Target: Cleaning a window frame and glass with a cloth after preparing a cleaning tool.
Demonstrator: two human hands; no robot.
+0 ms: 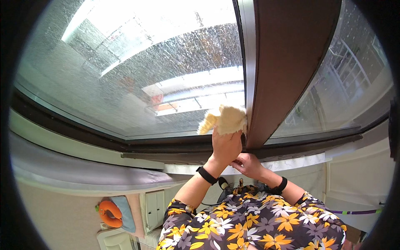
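My left hand (227, 145) grips a pale yellow cloth (231, 120) with a fluffy, frayed edge. The cloth lies at the lower right corner of a large window pane (175, 62), close beside the upright metal frame strip (250, 62). Streaks and specks mark the glass. Lower down, my right hand (249, 165) is at the marble-look sill (293, 163), just below the dark window rail (184, 156). Its fingers are curled, and whether they hold anything is hidden. Each wrist wears a black band.
A wide brown window post (290, 62) stands right of the pane, with a second pane (350, 72) beyond it. Grey padded fabric (93, 175) runs along the left below the window. An orange neck pillow (110, 213) and a white cabinet (154, 209) are at lower left.
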